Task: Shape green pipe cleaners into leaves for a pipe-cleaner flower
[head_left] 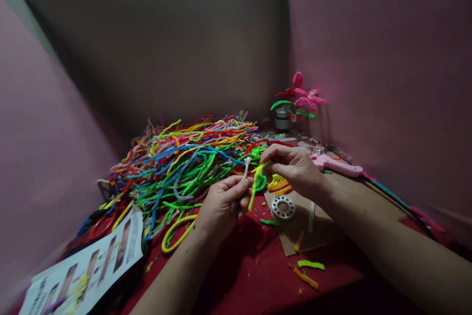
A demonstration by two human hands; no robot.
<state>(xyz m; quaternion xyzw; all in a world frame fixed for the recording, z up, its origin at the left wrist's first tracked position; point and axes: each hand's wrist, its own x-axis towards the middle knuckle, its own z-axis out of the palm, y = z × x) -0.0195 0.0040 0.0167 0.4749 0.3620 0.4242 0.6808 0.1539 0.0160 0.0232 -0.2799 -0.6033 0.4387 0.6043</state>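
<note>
My left hand (224, 203) is closed in a pinch on a short white pipe cleaner stem (246, 166), whose frayed tip points up. Just to the right, the fingertips of my right hand (295, 163) pinch a yellow-green pipe cleaner (254, 187). It hangs down in a bent strand close to the white stem; whether the two touch I cannot tell. Beyond both hands spreads a large tangled heap of coloured pipe cleaners (195, 157). Below my right hand, a round metal disc with holes (283, 207) lies on a piece of cardboard (295, 243).
A pink glue gun (339, 164) rests right of my right hand, its cord trailing right. Pink pipe cleaner flowers (310, 99) stand at the back by a grey canister (282, 119). A printed sheet (127, 246) lies front left. Orange scraps (306, 278) dot the red tabletop (254, 266).
</note>
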